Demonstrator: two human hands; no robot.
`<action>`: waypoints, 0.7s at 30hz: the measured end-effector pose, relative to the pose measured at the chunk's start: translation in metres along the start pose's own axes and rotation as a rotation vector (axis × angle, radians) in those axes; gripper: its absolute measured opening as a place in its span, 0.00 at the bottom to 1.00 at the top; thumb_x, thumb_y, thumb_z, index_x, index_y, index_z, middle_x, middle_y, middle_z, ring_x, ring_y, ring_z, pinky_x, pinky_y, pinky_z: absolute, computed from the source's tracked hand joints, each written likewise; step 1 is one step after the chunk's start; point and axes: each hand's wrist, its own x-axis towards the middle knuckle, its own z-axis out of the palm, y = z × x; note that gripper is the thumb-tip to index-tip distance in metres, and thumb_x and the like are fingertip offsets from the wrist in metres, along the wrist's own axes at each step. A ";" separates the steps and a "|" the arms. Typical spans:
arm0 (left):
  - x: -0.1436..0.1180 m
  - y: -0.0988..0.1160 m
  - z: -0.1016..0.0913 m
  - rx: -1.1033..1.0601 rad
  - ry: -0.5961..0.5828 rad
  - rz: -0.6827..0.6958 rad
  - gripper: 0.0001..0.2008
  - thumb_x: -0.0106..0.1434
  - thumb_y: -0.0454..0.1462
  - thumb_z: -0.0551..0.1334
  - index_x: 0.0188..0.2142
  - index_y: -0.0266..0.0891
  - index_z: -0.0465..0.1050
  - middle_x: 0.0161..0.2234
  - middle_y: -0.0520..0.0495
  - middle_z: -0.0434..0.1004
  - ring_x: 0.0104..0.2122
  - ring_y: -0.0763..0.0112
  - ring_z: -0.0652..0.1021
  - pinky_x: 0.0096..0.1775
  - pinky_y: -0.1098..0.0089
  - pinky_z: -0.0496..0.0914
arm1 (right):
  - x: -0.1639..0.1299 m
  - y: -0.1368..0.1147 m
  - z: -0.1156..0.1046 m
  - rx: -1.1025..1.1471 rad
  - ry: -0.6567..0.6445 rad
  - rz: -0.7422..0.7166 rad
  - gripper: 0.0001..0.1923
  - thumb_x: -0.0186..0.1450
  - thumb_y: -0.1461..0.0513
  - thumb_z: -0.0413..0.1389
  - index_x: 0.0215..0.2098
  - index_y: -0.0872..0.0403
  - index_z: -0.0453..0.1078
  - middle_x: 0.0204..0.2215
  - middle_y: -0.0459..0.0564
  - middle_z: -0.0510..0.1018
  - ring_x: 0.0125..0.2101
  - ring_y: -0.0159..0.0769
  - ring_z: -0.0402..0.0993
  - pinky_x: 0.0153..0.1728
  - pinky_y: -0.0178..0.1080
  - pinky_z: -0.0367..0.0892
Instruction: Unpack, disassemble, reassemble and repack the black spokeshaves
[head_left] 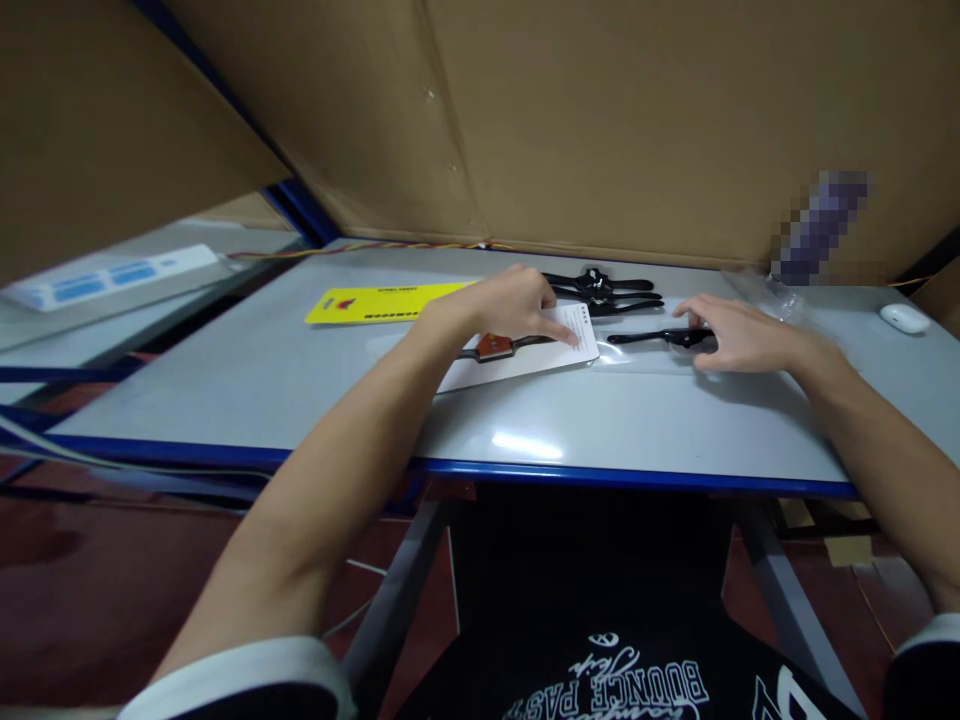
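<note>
My left hand [504, 305] lies on a white printed sheet [525, 355] on the grey table [300, 380], fingers pressing the sheet beside a watch with an orange-red face [493, 346]. My right hand [739, 333] rests flat with its fingers spread on a clear plastic sleeve [645, 355], its fingertips touching a black watch [660, 337] lying there. Several more black watches [604, 290] lie just behind the two hands.
A yellow card [382, 302] lies at the left of the sheet. A white mouse [904, 318] sits at the far right. Cardboard walls [600, 120] close the back. A red-yellow cable [375, 247] runs along the rear edge. A blue-labelled white strip [112, 278] lies left.
</note>
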 end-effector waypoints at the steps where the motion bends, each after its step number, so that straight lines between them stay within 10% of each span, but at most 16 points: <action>1: 0.000 -0.001 0.000 -0.001 0.011 -0.004 0.32 0.57 0.64 0.70 0.20 0.43 0.61 0.15 0.57 0.57 0.21 0.72 0.62 0.33 0.66 0.57 | 0.000 0.000 0.000 0.004 -0.001 0.004 0.41 0.55 0.50 0.61 0.66 0.50 0.70 0.53 0.60 0.81 0.51 0.63 0.78 0.49 0.58 0.72; 21: -0.006 0.010 -0.001 -0.008 0.041 0.067 0.26 0.56 0.61 0.71 0.26 0.44 0.68 0.25 0.47 0.70 0.32 0.58 0.73 0.35 0.63 0.59 | 0.001 0.004 0.000 0.032 -0.002 -0.031 0.40 0.59 0.48 0.61 0.67 0.50 0.70 0.54 0.61 0.81 0.53 0.65 0.78 0.51 0.61 0.73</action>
